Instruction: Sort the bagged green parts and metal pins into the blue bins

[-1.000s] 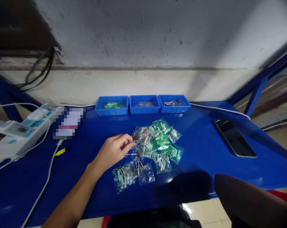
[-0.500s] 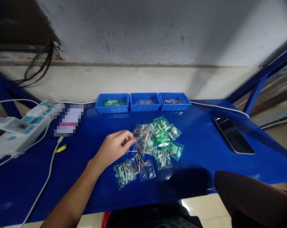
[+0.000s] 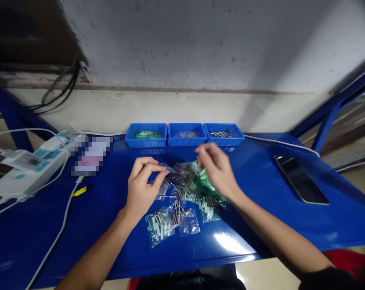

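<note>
My left hand (image 3: 143,187) pinches a small clear plastic bag (image 3: 168,167) between thumb and fingers, raised just above the left side of the pile. My right hand (image 3: 218,172) is over the pile's right side, fingers curled in towards the thumb; whatever is between them is hidden. Under the hands lie several small bags, among them green bags (image 3: 205,183), partly covered by my right hand. Nearer me are a bag of white plugs (image 3: 160,226) and a clear bag (image 3: 191,224) with metal pins beside it.
Three blue bins stand along the wall: the left bin (image 3: 146,142) with green bags, the middle bin (image 3: 187,141) with clear bags, the right bin (image 3: 224,141) with metal pins. A phone (image 3: 301,179) lies right. A white power strip (image 3: 28,167) and cables are on the left.
My right hand has come in from the lower right to above the pile. My left hand has lifted slightly, and a clear plastic bag now shows in its fingers.
</note>
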A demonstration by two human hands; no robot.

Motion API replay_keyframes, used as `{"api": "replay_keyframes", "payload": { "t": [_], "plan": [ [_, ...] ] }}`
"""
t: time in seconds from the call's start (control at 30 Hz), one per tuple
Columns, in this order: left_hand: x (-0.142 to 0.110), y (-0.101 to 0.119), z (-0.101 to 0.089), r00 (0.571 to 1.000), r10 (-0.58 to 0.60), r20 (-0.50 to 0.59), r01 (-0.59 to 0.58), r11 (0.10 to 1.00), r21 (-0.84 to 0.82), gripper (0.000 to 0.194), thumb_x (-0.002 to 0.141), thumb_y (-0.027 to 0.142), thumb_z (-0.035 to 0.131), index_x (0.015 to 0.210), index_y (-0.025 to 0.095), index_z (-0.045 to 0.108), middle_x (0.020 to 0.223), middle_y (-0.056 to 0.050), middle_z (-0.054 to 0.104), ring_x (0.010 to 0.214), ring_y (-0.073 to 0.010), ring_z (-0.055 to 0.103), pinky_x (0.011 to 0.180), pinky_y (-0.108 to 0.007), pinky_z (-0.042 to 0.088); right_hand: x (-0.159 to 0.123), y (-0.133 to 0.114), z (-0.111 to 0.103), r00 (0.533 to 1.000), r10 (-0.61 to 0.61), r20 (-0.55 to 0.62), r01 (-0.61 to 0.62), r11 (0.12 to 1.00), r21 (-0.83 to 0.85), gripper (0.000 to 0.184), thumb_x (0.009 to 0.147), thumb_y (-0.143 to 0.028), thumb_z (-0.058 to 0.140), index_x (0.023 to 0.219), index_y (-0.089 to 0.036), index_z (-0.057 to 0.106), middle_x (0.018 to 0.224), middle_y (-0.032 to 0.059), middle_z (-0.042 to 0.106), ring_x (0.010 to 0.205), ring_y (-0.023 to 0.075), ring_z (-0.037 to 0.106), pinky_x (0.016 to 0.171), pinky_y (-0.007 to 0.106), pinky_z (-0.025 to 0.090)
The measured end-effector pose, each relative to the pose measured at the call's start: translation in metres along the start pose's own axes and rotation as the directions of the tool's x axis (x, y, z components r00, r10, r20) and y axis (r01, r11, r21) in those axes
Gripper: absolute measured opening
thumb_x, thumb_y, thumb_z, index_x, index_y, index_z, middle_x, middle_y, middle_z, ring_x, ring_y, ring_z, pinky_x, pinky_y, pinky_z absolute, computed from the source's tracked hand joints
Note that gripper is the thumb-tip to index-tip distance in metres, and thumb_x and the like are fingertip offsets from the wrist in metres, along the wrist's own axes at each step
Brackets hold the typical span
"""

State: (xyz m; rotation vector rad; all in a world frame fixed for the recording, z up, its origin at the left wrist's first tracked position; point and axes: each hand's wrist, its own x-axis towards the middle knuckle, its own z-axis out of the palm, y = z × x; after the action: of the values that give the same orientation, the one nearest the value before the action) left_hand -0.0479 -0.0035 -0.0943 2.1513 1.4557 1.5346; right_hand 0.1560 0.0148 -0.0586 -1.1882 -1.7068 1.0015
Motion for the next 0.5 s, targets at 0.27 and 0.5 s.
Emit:
{"api": "replay_keyframes", "payload": {
  "t": [0.27, 0.5],
  "plan": [
    [-0.011, 0.011, 0.011, 0.98, 0.096, 0.175, -0.045, 0.961, -0.273, 0.018, 0.08, 0.004, 0.06, 0.088, 0.02, 0.061, 0.108, -0.004, 0.05, 0.099, -0.0175, 0.062, 0.087, -0.035, 0.052, -0.008, 0.017, 0.016, 0.981, 0.124, 0.147, -0.175, 0.89, 0.421, 0.032, 0.079, -0.038, 0.062, 0.104, -0.019, 0.055, 0.067, -0.0029, 0.054, 0.058, 0.0108, 0.051, 0.055, 0.026, 0.041],
    [-0.008, 0.01, 0.007, 0.927, 0.06, 0.37, 0.009, 0.983, -0.184, 0.017, 0.081, 0.016, 0.061, 0.096, 0.023, 0.063, 0.119, -0.008, 0.046, 0.116, -0.0228, 0.048, 0.098, -0.039, 0.043, -0.015, 0.025, 0.015, 0.98, -0.177, -0.089, 0.18, 0.983, 0.03, 0.007, 0.086, -0.023, 0.052, 0.089, -0.021, 0.058, 0.077, 0.002, 0.06, 0.065, 0.0137, 0.053, 0.061, 0.03, 0.045]
  ]
}}
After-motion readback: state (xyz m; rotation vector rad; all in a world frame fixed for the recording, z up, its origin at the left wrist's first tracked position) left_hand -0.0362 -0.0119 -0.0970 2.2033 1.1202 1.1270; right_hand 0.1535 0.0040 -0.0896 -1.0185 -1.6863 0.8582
